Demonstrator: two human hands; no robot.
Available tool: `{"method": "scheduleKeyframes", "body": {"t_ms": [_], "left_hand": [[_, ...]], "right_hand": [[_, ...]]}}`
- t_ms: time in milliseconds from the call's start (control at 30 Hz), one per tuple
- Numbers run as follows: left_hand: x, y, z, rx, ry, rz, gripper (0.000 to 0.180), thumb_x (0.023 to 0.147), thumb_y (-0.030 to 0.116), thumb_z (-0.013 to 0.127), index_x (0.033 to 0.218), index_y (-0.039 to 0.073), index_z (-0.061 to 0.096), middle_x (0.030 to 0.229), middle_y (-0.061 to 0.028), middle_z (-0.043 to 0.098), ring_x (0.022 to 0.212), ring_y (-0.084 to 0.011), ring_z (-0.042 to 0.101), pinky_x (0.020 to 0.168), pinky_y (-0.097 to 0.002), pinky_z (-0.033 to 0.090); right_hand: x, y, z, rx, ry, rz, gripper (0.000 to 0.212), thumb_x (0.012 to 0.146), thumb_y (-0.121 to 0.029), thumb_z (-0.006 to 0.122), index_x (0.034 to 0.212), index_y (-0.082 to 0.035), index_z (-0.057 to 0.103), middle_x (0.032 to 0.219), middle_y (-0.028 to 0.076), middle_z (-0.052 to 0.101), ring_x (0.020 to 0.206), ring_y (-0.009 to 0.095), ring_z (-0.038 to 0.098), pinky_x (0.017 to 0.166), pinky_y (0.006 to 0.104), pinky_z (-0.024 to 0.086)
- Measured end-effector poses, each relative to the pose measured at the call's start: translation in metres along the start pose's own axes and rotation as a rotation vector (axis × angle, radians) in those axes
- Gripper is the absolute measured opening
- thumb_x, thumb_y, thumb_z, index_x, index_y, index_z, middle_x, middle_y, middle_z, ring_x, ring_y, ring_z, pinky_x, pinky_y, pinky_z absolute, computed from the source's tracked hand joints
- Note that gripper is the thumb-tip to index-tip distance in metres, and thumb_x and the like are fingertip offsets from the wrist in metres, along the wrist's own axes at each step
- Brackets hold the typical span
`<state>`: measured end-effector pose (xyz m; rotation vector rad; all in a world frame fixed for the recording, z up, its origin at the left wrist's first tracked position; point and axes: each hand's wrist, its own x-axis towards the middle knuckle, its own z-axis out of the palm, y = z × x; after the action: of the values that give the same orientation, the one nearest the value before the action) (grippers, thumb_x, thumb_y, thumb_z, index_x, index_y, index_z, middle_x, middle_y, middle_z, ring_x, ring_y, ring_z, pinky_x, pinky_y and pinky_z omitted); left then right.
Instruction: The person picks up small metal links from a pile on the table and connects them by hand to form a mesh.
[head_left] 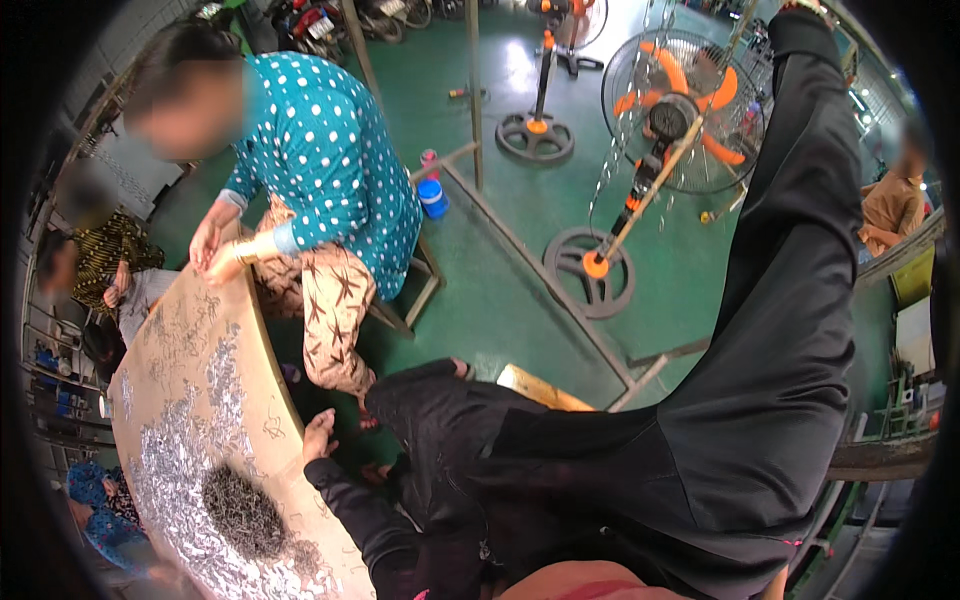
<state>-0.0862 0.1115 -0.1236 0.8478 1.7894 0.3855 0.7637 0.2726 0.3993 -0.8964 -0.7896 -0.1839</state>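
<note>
My left hand (319, 434) is at the near edge of the tan table (330, 545), its fingers loosely apart with nothing seen in them. Closest to it on the tabletop lie a few thin dark wire-like bits (273, 428). Farther in, a heap of small dark metal pieces (243, 512) sits beside a wide scatter of small silvery pieces (185, 455). My right arm, in a black sleeve (790, 220), stretches up to the top right. Of my right hand (805, 6) only a sliver shows at the picture's rim, so its fingers cannot be read.
A co-worker in a dotted teal top (325, 130) sits at the table's far end, hands together above it. Standing fans (672, 118) with orange blades, a metal frame (540, 275) and a blue container (432, 198) occupy the green floor. Other people sit at left.
</note>
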Motion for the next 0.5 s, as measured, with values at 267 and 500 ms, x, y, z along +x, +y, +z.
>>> {"method": "scheduleKeyframes", "body": {"t_ms": [267, 500], "left_hand": [[-0.006, 0.004, 0.001, -0.031, 0.026, -0.002, 0.032, 0.090, 0.035, 0.057, 0.118, 0.020, 0.059, 0.095, 0.0054, 0.052, 0.086, -0.0114, 0.044, 0.074, -0.0368, 0.043], [-0.062, 0.069, 0.032, -0.240, -0.152, 0.516, 0.029, 0.088, 0.033, 0.058, 0.093, 0.005, 0.062, 0.072, -0.0023, 0.060, 0.060, -0.0120, 0.055, 0.057, -0.0272, 0.045]], "right_hand": [[-0.085, 0.003, 0.016, -0.016, -0.090, -0.051, 0.019, 0.081, -0.003, 0.064, 0.099, 0.002, 0.064, 0.090, 0.010, 0.065, 0.072, 0.020, 0.062, 0.062, 0.0301, 0.050], [-0.290, -0.034, 0.068, 0.135, -0.337, -0.131, 0.020, 0.081, -0.002, 0.064, 0.100, 0.004, 0.062, 0.093, 0.011, 0.064, 0.076, 0.021, 0.062, 0.062, 0.0303, 0.051]]}}
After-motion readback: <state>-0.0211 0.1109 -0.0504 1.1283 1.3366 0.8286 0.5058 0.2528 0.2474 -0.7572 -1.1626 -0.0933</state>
